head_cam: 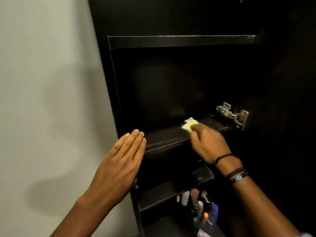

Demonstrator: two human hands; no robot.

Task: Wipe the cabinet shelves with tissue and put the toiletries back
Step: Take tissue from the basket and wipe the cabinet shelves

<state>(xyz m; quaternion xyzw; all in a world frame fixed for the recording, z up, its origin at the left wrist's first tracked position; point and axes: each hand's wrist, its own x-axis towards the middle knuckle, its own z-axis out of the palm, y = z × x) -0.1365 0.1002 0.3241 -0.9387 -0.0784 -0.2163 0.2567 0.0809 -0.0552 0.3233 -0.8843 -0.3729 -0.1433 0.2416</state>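
Note:
A tall dark cabinet stands open in front of me. My right hand (pixel 207 144) presses a folded pale tissue (pixel 189 124) onto the middle shelf (pixel 164 139), near its right half. Pale dust lines the shelf's front edge. My left hand (pixel 121 161) is flat with fingers together, resting against the cabinet's left side by the shelf's left end, holding nothing. Several toiletries (pixel 201 205), bottles and tubes, stand low in the cabinet beneath a lower shelf (pixel 159 194).
An upper shelf (pixel 181 41) is bare. A metal door hinge (pixel 231 114) sits at the right end of the middle shelf. A pale wall (pixel 47 93) runs along the cabinet's left. The right side of the cabinet is very dark.

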